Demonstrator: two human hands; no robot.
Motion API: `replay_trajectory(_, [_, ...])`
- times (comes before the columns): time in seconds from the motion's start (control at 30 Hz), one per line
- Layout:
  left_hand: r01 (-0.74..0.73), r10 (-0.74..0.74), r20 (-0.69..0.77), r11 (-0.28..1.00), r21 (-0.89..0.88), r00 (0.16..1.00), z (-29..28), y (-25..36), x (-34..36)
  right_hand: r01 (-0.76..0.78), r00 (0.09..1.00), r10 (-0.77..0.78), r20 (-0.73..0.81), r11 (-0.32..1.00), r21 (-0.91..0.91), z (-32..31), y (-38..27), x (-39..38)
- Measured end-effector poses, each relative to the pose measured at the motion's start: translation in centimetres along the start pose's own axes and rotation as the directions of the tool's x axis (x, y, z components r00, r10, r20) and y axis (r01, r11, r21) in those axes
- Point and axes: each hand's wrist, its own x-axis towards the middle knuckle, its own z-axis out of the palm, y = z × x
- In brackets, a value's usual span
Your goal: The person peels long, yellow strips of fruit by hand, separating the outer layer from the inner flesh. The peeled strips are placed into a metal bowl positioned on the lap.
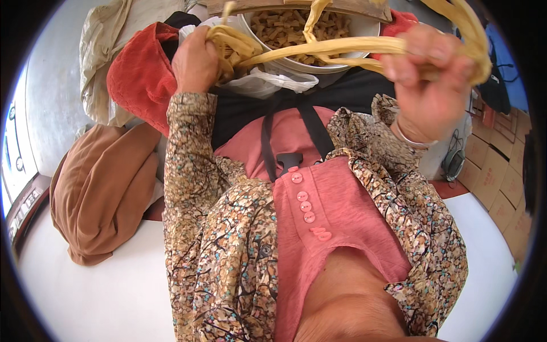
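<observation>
My left hand [196,60] is closed on a bunch of long yellow strips [236,45], soft and folded, beside a white plastic bag [273,82]. From that bunch, a yellow strip [342,45] stretches across to my right hand [430,82]. The fingers there are blurred but curled around the strip, and a thick loop of it [478,40] arches up past the hand. Below the stretched strip, a white bucket [373,34] holds many short, cut yellow-brown pieces [285,28]. What the strips are made of, I cannot tell.
A wooden board [250,5] lies across the bucket's far side. Red cloth [142,77] is at the left, with a brown cloth [105,194] nearer me and a pale sheet [102,57] behind. Stacked cardboard boxes [496,176] and a grey shoe [454,157] are at the right.
</observation>
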Motion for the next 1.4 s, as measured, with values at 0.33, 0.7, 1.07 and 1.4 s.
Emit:
replay_trajectory(0.33, [-0.243,0.237,-0.063,0.892,-0.381,0.969,3.5,6.8,-5.8,0.003,0.999,0.001,-0.054,0.997,0.080,-2.4,-6.7,-0.8])
replay_trajectory(0.7, [-0.188,0.173,0.375,0.982,0.003,0.911,4.7,2.7,-9.0,-0.271,0.962,0.183,-0.203,0.533,-0.802,-8.3,-2.4,-0.3])
replay_trajectory(1.07, [-0.086,0.148,0.316,0.975,-0.203,0.937,5.7,2.9,-8.4,0.106,0.925,0.304,0.231,0.375,-0.921,1.9,14.8,-2.1])
replay_trajectory(1.4, [0.586,-0.416,0.478,0.184,-0.789,0.774,5.8,0.6,-10.3,-0.548,0.458,0.874,0.160,0.420,-0.724,-0.2,19.7,-1.3])
